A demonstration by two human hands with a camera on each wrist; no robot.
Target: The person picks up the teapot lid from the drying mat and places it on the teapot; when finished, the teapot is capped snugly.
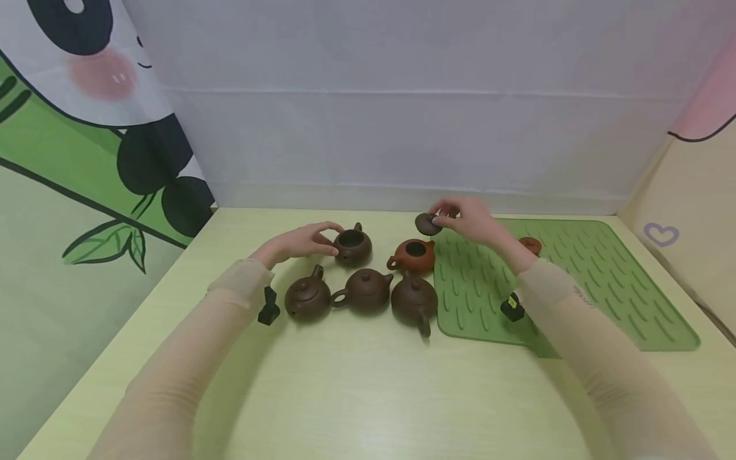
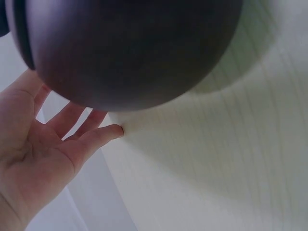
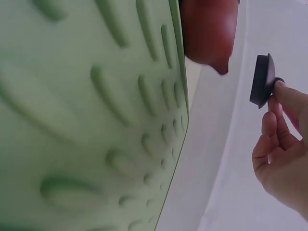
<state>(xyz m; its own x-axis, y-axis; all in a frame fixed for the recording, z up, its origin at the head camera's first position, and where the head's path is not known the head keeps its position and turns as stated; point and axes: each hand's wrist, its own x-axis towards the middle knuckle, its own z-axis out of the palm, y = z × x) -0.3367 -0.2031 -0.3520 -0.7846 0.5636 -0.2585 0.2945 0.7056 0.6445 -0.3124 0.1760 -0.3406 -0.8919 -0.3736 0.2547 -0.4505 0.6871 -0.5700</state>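
A: Where is the lid (image 1: 427, 225)?
B: At upper centre right of the head view, in the air; the right hand (image 1: 467, 218) pinches it by its knob between thumb and fingertips. In the right-wrist view it appears nearly edge-on at the right, apart from the reddish teapot (image 1: 422, 262).
A: And the left hand (image 1: 301, 244)?
B: At centre left, thumb and fingers spread apart against the left side of the open-topped brown teapot (image 1: 355, 257). In the left-wrist view, a nearer dark pot hides most fingertips; whether they grip cannot be told.
A: What surrounds them?
B: Below centre stand a left brown teapot (image 1: 307, 300), a middle one (image 1: 366, 292) and a right one (image 1: 414, 300), all lidded; a green mat (image 1: 471, 303) covers the right of the table (image 1: 345, 390).
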